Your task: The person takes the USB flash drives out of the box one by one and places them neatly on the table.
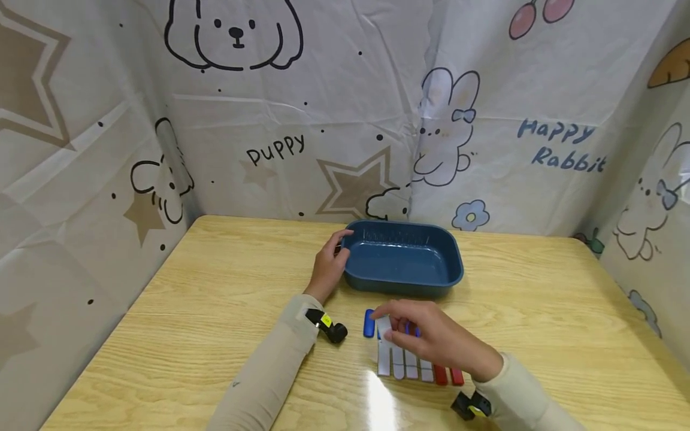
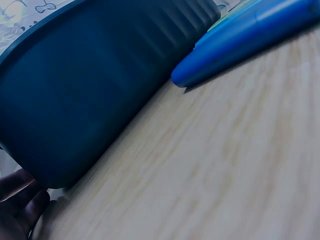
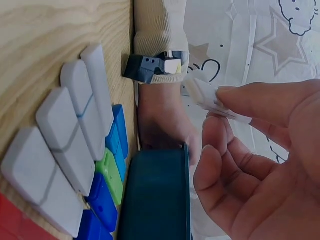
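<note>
My left hand (image 1: pixel 327 266) grips the left end of a dark blue basin (image 1: pixel 404 288), its fingertips at the rim. Fingers of that hand also show at the basin's lower corner in the left wrist view. My right hand (image 1: pixel 433 332) pinches a flat white bar (image 3: pixel 204 96) between thumb and fingers, above the table in front of the basin. Beneath it lies a row of similar white bars (image 3: pixel 65 122), some with a line across them. Two red bars (image 1: pixel 441 376) lie at the row's right end. A blue bar (image 1: pixel 369 323) lies just left of the right hand's fingertips.
Beyond the white row, a green bar (image 3: pixel 111 175) and several blue bars (image 3: pixel 102 200) lie close together, partly hidden by the right hand in the head view. The wooden table (image 1: pixel 215 287) backs onto a printed curtain (image 1: pixel 259 108). Each wrist carries a small black camera (image 1: pixel 336 332).
</note>
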The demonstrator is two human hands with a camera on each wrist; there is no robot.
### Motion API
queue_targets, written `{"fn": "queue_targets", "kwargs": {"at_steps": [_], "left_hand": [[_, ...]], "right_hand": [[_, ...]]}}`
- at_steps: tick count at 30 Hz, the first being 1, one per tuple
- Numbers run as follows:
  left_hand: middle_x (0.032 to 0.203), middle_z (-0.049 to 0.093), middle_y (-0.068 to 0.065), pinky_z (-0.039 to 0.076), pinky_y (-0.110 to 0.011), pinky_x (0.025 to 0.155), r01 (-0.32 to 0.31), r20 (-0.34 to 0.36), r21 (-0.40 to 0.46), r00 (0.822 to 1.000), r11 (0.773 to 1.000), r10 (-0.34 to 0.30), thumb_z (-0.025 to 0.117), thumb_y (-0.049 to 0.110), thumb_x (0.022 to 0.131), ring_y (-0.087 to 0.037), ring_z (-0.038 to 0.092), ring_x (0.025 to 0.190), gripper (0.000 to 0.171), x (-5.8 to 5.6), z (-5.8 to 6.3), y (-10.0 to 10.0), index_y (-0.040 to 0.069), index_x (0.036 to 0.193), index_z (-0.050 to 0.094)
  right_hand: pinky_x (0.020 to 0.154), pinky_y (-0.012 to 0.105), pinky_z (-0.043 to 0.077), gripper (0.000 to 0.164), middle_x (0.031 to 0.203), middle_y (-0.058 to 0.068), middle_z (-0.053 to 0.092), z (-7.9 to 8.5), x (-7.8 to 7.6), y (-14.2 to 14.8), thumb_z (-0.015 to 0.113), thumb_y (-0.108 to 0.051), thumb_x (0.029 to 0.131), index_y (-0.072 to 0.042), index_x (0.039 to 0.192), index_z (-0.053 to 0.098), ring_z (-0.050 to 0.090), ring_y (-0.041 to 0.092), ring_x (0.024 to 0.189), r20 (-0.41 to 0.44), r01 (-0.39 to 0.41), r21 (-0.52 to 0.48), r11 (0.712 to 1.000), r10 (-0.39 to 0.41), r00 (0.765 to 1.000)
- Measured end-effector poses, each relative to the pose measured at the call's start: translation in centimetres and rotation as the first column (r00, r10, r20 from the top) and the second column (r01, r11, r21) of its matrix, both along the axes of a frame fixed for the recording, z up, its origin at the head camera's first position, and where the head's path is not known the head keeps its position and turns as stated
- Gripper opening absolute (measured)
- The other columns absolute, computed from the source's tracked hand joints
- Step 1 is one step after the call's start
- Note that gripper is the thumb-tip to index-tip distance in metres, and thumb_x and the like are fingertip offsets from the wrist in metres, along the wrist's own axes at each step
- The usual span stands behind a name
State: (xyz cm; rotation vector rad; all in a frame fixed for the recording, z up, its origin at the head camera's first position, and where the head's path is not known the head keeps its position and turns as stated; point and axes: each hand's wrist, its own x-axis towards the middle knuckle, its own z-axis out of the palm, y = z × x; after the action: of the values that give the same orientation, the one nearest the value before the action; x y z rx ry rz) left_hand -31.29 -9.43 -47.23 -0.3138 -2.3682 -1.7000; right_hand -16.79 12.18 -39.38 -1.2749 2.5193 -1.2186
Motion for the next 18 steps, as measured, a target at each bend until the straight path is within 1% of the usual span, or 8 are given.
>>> {"fn": "queue_targets", "kwargs": {"at_steps": [5, 8, 14, 18], "left_hand": [[0.138, 0.052, 0.0, 0.043, -0.043, 0.098, 0.0, 0.005, 0.0, 1.0, 1.0, 0.0, 0.046, 0.012, 0.092, -0.023, 0.053, 0.117, 0.042, 0.0, 0.0, 0.0, 0.024, 0.131, 0.055], [0.138, 0.051, 0.001, 0.042, -0.043, 0.099, 0.001, 0.005, 0.0, 1.0, 1.0, -0.001, 0.046, 0.013, 0.092, -0.023, 0.052, 0.118, 0.042, 0.0, -0.1, -0.1, 0.024, 0.132, 0.055], [0.138, 0.052, 0.001, 0.041, -0.043, 0.1, 0.004, -0.002, 0.0, 1.0, 1.0, -0.004, 0.046, 0.012, 0.093, -0.022, 0.051, 0.12, 0.042, 0.1, 0.1, -0.1, 0.024, 0.132, 0.055], [0.138, 0.052, 0.001, 0.041, -0.044, 0.1, 0.008, -0.008, 0.0, 1.0, 1.0, -0.008, 0.046, 0.011, 0.093, -0.022, 0.051, 0.119, 0.041, 0.0, 0.0, -0.1, 0.024, 0.131, 0.055]], "right_hand": [[0.06, 0.026, 0.05, 0.031, 0.079, -0.009, 0.055, -0.2, 0.3, -0.3, 0.063, -0.018, 0.093, -0.03, 0.121, 0.057, 0.053, 0.006, 0.068, 0.079, 0.024, 0.048, 0.999, -0.028, 0.996], [0.061, 0.026, 0.05, 0.031, 0.079, -0.01, 0.056, -0.4, 0.5, -0.5, 0.063, -0.019, 0.093, -0.031, 0.12, 0.056, 0.053, 0.006, 0.068, 0.109, 0.021, 0.079, 0.997, -0.029, 0.994], [0.06, 0.024, 0.049, 0.028, 0.077, -0.011, 0.058, -0.7, 0.7, -1.0, 0.065, -0.017, 0.092, -0.027, 0.116, 0.056, 0.054, 0.004, 0.065, 0.159, 0.006, 0.135, 0.991, -0.028, 0.987], [0.059, 0.022, 0.047, 0.026, 0.075, -0.013, 0.057, -1.1, 1.0, -1.7, 0.067, -0.016, 0.09, -0.023, 0.113, 0.057, 0.052, 0.002, 0.063, 0.165, -0.008, 0.188, 0.982, -0.023, 0.986]]}}
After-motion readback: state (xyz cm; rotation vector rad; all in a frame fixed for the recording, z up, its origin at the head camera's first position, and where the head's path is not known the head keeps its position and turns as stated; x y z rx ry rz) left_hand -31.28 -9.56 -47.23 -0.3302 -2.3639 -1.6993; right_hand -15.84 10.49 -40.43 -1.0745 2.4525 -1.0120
